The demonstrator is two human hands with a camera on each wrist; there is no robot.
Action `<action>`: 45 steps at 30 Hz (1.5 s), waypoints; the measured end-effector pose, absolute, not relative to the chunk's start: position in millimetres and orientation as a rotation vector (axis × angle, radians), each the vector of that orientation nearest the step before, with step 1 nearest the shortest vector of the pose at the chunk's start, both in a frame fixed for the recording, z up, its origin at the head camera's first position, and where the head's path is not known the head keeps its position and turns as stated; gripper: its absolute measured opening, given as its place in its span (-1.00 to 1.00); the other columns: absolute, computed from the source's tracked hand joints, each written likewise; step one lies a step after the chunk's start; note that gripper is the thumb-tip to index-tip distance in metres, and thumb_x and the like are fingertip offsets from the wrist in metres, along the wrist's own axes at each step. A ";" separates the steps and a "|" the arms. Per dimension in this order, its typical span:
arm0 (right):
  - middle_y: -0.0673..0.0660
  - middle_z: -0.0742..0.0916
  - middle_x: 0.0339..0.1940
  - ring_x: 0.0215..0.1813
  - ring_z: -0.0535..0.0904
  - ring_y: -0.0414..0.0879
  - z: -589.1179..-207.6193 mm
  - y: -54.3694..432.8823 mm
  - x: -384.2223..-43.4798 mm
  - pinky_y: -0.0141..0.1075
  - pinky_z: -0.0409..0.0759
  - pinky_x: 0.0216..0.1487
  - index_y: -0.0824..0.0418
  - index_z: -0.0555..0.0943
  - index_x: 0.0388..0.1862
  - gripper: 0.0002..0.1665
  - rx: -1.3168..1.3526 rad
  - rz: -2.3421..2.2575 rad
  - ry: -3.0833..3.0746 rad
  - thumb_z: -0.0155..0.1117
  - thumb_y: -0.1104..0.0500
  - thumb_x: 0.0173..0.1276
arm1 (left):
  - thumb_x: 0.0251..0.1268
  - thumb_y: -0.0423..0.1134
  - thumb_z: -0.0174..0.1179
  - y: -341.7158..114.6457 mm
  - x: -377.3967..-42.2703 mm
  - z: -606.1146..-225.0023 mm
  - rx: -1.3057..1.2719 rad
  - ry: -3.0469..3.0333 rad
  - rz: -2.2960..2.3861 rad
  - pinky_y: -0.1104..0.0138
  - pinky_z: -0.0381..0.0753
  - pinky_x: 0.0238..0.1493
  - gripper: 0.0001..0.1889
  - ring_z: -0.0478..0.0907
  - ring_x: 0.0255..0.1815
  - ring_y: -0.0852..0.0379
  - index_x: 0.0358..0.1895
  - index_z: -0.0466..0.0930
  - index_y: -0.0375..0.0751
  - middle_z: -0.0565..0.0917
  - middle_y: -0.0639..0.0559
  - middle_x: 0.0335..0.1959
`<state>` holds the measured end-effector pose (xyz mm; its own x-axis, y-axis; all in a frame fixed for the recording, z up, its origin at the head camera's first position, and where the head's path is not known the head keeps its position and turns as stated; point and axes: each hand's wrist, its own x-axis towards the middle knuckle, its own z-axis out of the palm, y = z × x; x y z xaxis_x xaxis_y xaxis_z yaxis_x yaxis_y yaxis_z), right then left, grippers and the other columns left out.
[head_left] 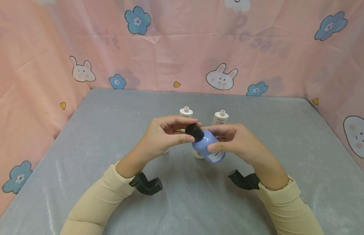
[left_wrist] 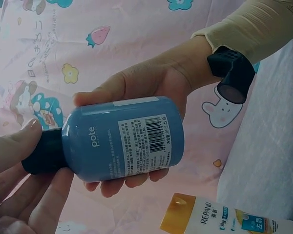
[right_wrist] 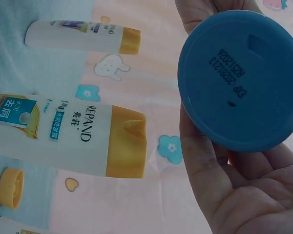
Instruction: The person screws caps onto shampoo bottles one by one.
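A blue bottle [head_left: 206,145] with a black cap [head_left: 195,132] is held tilted between both hands, its capped end toward the left. My left hand [head_left: 158,135] pinches the black cap between thumb and fingers. Around the body of the bottle, my right hand [head_left: 240,143] is curled, thumb on the near side. The left wrist view shows the label [left_wrist: 146,144] with a barcode. Facing the right wrist camera is the bottle's round base [right_wrist: 239,80], with printed date text. Whether the cap is loose cannot be told.
White bottles [head_left: 186,112] stand behind the hands, partly hidden; a second white bottle [head_left: 221,117] also shows a bare neck. In the right wrist view, a white bottle [right_wrist: 53,126] has a yellow cap, and a separate yellow cap [right_wrist: 10,188] appears at lower left.
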<state>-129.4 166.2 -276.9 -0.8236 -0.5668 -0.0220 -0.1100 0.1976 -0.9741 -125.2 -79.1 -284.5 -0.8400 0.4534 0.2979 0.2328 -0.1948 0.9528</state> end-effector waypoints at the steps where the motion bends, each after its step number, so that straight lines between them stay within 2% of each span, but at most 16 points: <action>1: 0.17 0.72 0.09 -0.06 0.75 -0.06 -277.1 166.2 -129.4 -0.22 0.73 -0.08 0.40 0.54 0.26 -0.40 -0.642 -1.666 2.093 0.42 0.23 0.27 | 0.12 -0.56 0.37 -78.8 -125.2 -284.2 0.814 1.911 2.161 0.21 0.72 0.08 -0.56 0.71 0.00 0.13 0.12 0.57 -0.54 0.70 -0.34 0.05; 7: 0.07 0.74 0.07 -0.07 0.76 -0.07 -279.3 164.1 -130.2 -0.23 0.74 -0.06 0.43 0.51 0.29 -0.37 -0.665 -1.678 2.066 0.43 0.25 0.26 | 0.11 -0.55 0.38 -78.6 -125.5 -283.5 0.808 2.023 2.139 0.24 0.74 0.05 -0.58 0.69 -0.02 0.10 0.09 0.62 -0.50 0.71 -0.31 0.02; 10: 0.04 0.74 0.08 0.00 0.74 -0.10 -280.8 163.1 -130.0 -0.25 0.73 -0.01 0.43 0.49 0.31 -0.36 -0.675 -1.678 2.042 0.42 0.26 0.27 | 0.09 -0.54 0.40 -78.6 -124.4 -281.1 0.788 2.061 2.128 0.25 0.75 0.02 -0.59 0.69 -0.04 0.10 0.07 0.64 -0.48 0.74 -0.25 0.00; 13: 0.05 0.73 0.12 0.10 0.70 -0.12 -282.3 162.2 -129.5 -0.26 0.70 0.07 0.41 0.47 0.34 -0.35 -0.693 -1.683 2.015 0.40 0.27 0.29 | 0.07 -0.54 0.41 -78.5 -123.3 -276.2 0.770 2.103 2.116 0.24 0.76 -0.02 -0.60 0.71 -0.10 0.10 0.06 0.67 -0.44 0.76 -0.21 -0.05; 19: 0.21 0.63 0.30 0.21 0.65 -0.11 -282.3 160.6 -129.2 -0.29 0.65 0.15 0.28 0.48 0.37 -0.35 -0.610 -1.689 2.102 0.40 0.21 0.31 | 0.11 -0.47 0.42 -81.5 -128.3 -264.7 0.733 2.217 2.046 0.23 0.77 -0.05 -0.61 0.76 -0.18 0.08 0.06 0.70 -0.32 0.77 -0.17 -0.05; 24: 0.19 0.59 0.37 0.27 0.63 -0.10 -280.4 160.3 -130.7 -0.34 0.63 0.19 0.26 0.47 0.37 -0.35 -0.530 -1.729 2.167 0.39 0.23 0.31 | 0.13 -0.43 0.42 -90.0 -138.6 -253.8 0.692 2.377 1.995 0.27 0.78 -0.17 -0.64 0.77 -0.23 0.11 0.05 0.71 -0.30 0.77 -0.15 -0.02; 27: 0.16 0.60 0.36 0.30 0.61 -0.13 -279.8 160.2 -132.8 -0.38 0.61 0.23 0.25 0.46 0.39 -0.35 -0.492 -1.752 2.201 0.39 0.23 0.32 | 0.14 -0.41 0.43 -97.5 -146.5 -248.1 0.698 2.488 1.967 0.31 0.77 -0.14 -0.65 0.76 -0.23 0.17 0.04 0.72 -0.30 0.76 -0.16 -0.02; 33: 0.02 0.63 0.33 0.32 0.56 -0.22 -280.9 161.2 -138.3 -0.21 0.46 0.42 0.09 0.48 0.39 -0.37 -0.371 -1.794 2.272 0.38 0.11 0.35 | 0.15 -0.36 0.44 -113.9 -166.0 -242.8 0.694 2.737 1.880 0.41 0.74 -0.12 -0.66 0.72 -0.24 0.30 0.03 0.73 -0.27 0.78 -0.17 -0.07; 36: -0.03 0.66 0.29 0.29 0.57 -0.26 -281.6 161.7 -142.8 -0.12 0.39 0.47 0.08 0.49 0.38 -0.39 -0.326 -1.843 2.288 0.37 0.09 0.36 | 0.18 -0.29 0.44 -122.3 -175.0 -242.2 0.615 2.838 1.786 0.46 0.71 -0.12 -0.66 0.73 -0.26 0.28 0.05 0.73 -0.21 0.79 -0.13 -0.06; 41: -0.06 0.70 0.21 0.23 0.61 -0.30 -283.1 161.4 -150.8 -0.12 0.36 0.51 0.14 0.49 0.37 -0.39 -0.292 -1.888 2.307 0.37 0.10 0.37 | 0.20 -0.18 0.43 -137.8 -190.2 -248.8 0.433 2.916 1.675 0.48 0.67 -0.10 -0.64 0.72 -0.14 0.18 0.09 0.73 -0.09 0.78 -0.09 -0.05; 45: 0.01 0.68 0.25 0.22 0.62 -0.31 -286.5 158.1 -157.7 -0.15 0.39 0.50 0.16 0.50 0.36 -0.38 -0.280 -1.874 2.317 0.40 0.08 0.35 | 0.21 -0.10 0.42 -152.6 -200.3 -259.6 0.291 2.926 1.639 0.45 0.65 -0.06 -0.60 0.69 -0.04 0.13 0.13 0.70 -0.02 0.76 -0.06 -0.01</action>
